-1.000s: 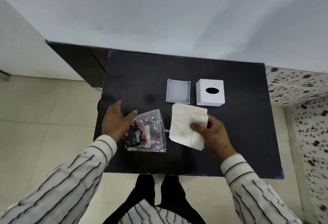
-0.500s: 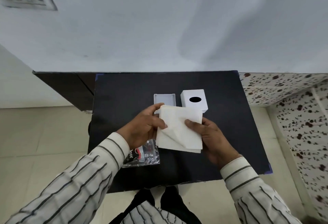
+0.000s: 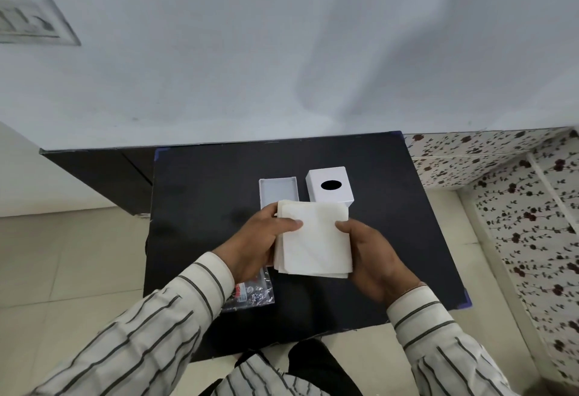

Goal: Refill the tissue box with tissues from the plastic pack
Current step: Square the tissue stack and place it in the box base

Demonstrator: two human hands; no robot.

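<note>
Above the table centre, left hand [image 3: 257, 239] and right hand [image 3: 369, 251] pinch the tissue stack [image 3: 313, 239] at nine and three o'clock; it looks soft and light, so hold both edges.

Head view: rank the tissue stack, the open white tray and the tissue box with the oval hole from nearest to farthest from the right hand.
1. Tissue stack: held in the right hand, on its left.
2. Tissue box: just beyond the stack's far right corner.
3. Open white tray: beyond the stack, left of the box.
</note>
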